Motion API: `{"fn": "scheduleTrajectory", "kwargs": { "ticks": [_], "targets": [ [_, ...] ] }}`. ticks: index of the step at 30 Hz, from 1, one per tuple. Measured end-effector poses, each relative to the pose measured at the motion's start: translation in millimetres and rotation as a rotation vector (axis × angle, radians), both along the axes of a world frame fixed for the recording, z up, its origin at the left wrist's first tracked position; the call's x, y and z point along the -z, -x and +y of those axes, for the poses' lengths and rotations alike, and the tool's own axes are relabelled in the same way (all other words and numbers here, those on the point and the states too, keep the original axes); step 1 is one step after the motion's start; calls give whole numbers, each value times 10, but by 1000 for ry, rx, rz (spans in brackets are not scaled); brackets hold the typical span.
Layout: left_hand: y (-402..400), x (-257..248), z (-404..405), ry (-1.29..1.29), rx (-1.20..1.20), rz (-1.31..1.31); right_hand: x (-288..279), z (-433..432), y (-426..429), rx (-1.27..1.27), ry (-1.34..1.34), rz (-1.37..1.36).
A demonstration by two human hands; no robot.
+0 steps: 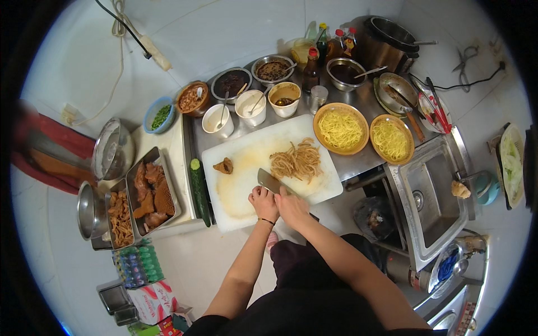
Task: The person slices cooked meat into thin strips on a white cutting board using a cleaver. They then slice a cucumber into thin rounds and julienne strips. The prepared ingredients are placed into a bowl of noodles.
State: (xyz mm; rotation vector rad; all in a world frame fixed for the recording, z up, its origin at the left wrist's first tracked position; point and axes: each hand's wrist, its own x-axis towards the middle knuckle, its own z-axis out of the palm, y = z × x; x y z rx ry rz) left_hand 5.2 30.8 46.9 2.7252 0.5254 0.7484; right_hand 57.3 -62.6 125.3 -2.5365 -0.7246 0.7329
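My right hand (292, 208) is shut on a cleaver (269, 180) over a white plastic cutting board (252, 153). The blade angles to the upper left. Curled close beside the blade, my left hand (264, 203) has its fingertips at the board; whether something is under them cannot be seen. To the right of the blade lies a loose pile of thin brown strips (296, 161), which look like cooked tripe or meat. A single brown piece (224, 166) sits apart on the board's left side. A whole cucumber (199, 193) rests along the board's left edge.
Behind the board stand sauce tubs (251, 108) with spoons, steel sauce bowls (273, 69) and bottles (312, 69). Two plates of yellow noodles (341, 128) are at the right, before a sink (437, 193). Left is a steel tray of braised meat (153, 189).
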Motion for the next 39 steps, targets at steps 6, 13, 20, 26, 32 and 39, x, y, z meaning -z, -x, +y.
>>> {"fn": "scheduleTrajectory", "kwargs": {
  "ticks": [6, 13, 20, 26, 32, 39],
  "targets": [
    [4, -44, 15, -18, -10, -11, -29, -75, -12, -2, -30, 9],
    [1, -73, -24, -5, -1, -53, -111, -326, 71, 71, -14, 11],
    [7, -72, -24, 0, 4, -26, -146, -341, 120, 52, -42, 75],
    [12, -55, 2, 16, 5, -5, -231, -350, 102, 35, -71, 117],
    [12, -60, 2, 18, 20, -2, -196, -357, 104, 72, -144, 69],
    [15, -41, -3, 24, 10, 0, -210, -296, 46, 41, -99, 91]
  ]
}}
